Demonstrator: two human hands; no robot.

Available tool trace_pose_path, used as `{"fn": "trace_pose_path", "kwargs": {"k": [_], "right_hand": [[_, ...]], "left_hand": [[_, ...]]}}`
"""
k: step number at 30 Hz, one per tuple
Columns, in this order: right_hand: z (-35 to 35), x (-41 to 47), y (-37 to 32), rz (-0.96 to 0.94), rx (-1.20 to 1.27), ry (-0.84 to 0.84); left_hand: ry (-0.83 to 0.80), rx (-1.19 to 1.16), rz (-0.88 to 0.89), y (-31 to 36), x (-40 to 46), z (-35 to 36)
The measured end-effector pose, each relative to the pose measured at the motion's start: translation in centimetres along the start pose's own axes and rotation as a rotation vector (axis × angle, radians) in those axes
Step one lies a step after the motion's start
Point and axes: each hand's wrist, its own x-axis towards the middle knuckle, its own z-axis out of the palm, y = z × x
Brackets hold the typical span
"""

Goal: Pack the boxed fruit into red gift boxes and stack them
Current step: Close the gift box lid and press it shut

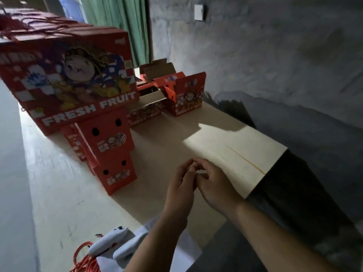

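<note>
Left hand: the left hand (181, 183) hangs over the tabletop (225, 142) with fingers loosely bent, fingertips meeting those of the other hand; it grips nothing that shows.
Right hand: the right hand (214, 183) lies against the left one, fingers relaxed and lightly curled, nothing visible in it.
Landmark: the stacked small red boxes (110, 152), two of them with round holes in their end faces, stand on the tabletop left of and beyond the hands.
Large gift box: a big red gift box (66, 83) printed "FRESH FRUIT" with a cartoon figure sits above the stacked small red boxes, tilted, its lower edge over their top.
Box pile: more red boxes (29, 22), blurred, lie behind and above that gift box.
Open boxes: past the stacked small red boxes, toward the far end of the tabletop, several open red boxes (186, 93) stand with flaps up, near a green curtain (117, 20).
Near edge: in front of the stacked small red boxes, by the left forearm, lie white gloves (110, 244) and red cord (84, 258).
</note>
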Motion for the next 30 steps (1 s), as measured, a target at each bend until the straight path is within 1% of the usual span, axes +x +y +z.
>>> {"fn": "trace_pose_path", "kwargs": {"k": [4,7,11,12,14,17,19,24,27,30], "right_hand": [[-3.0,6.0,1.7,-0.045,-0.015,-0.001],[-4.8,9.8,2.9,-0.03,-0.034,-0.057],[-5.9,15.7,4.7,-0.043,-0.001,-0.174],[-6.2,17.7,5.2,-0.043,-0.003,-0.202],[-7.0,22.9,6.4,-0.052,-0.038,-0.249],[-8.7,32.2,7.9,-0.127,-0.148,-0.271],[-10.1,38.7,7.8,-0.203,-0.257,-0.289],[-13.4,54.3,5.8,-0.337,-0.512,-0.326],[-13.9,61.9,5.1,-0.297,-0.685,-0.375],[-14.3,67.0,5.2,-0.233,-0.764,-0.329]], "left_hand": [[0.059,0.022,0.008,-0.7,6.1,3.1],[0.085,0.035,-0.037,-1.0,9.3,4.7],[0.196,0.037,-0.155,-1.6,14.4,5.9],[0.228,0.051,-0.168,-1.8,16.3,6.2],[0.3,0.114,-0.141,-2.0,20.7,7.0],[0.467,0.211,-0.029,-1.4,27.3,8.5],[0.557,0.245,0.015,-1.1,30.9,9.3],[0.636,0.316,0.039,-0.3,38.4,10.9],[0.674,0.321,0.047,-0.3,41.1,11.4],[0.711,0.337,0.022,-0.8,42.5,11.5]]}}
